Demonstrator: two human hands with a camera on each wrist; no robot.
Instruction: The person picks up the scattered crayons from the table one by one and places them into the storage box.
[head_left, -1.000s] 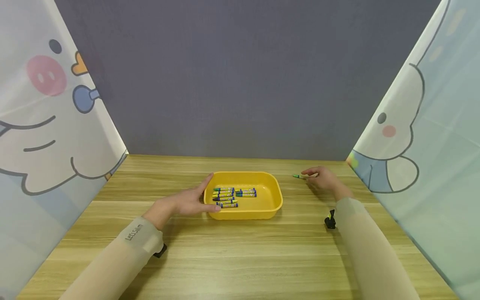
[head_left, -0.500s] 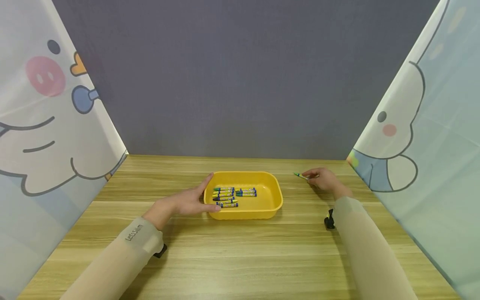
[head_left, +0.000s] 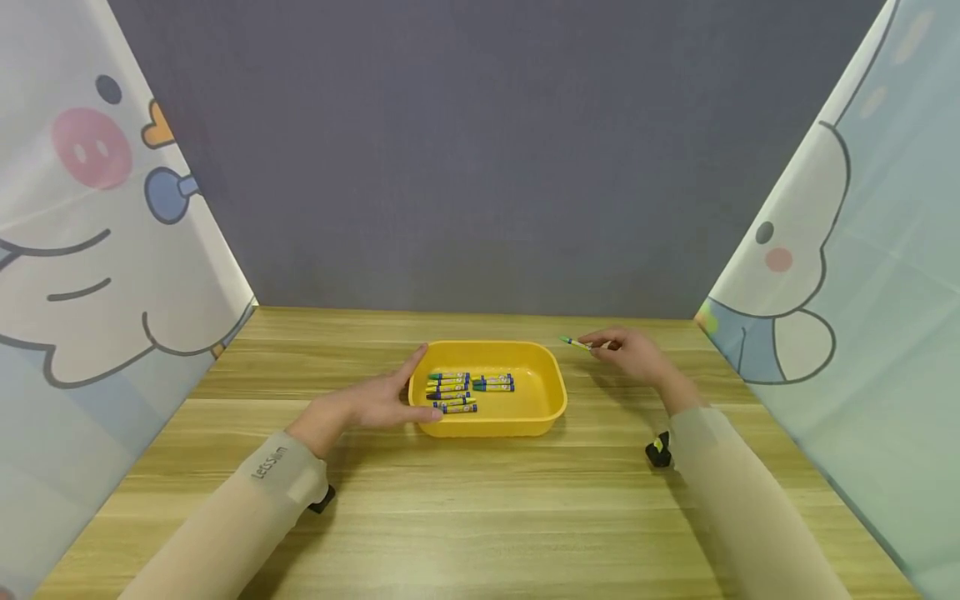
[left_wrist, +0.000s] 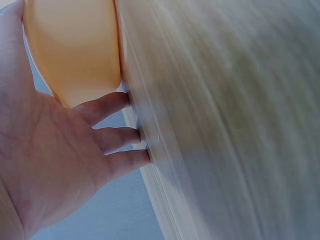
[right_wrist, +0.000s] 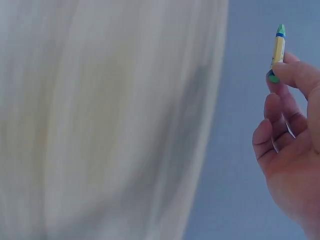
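Observation:
My right hand (head_left: 630, 354) pinches a green crayon (head_left: 575, 342) between thumb and fingertips, to the right of the yellow tray (head_left: 525, 429). In the right wrist view the crayon (right_wrist: 278, 50) points up from the pinch, its green tip free and its yellow wrapper partly covered; it is off the table. My left hand (head_left: 378, 400) lies spread against the tray's left end, with the thumb over the front rim. Seen from the left wrist, its straight fingers (left_wrist: 120, 137) reach down to the tabletop beside the tray wall. Several crayons (head_left: 450, 387) lie inside the tray, mostly at its left.
A wooden table (head_left: 480, 508) carries the tray. Behind it stands a grey panel (head_left: 480, 167), with cartoon-printed sheets (head_left: 90, 275) on both sides. A small black device (head_left: 659, 450) hangs beneath the right wrist.
The green crayon has come up off the table in my right hand and moved left toward the tray. My left hand and the tray have stayed in place.

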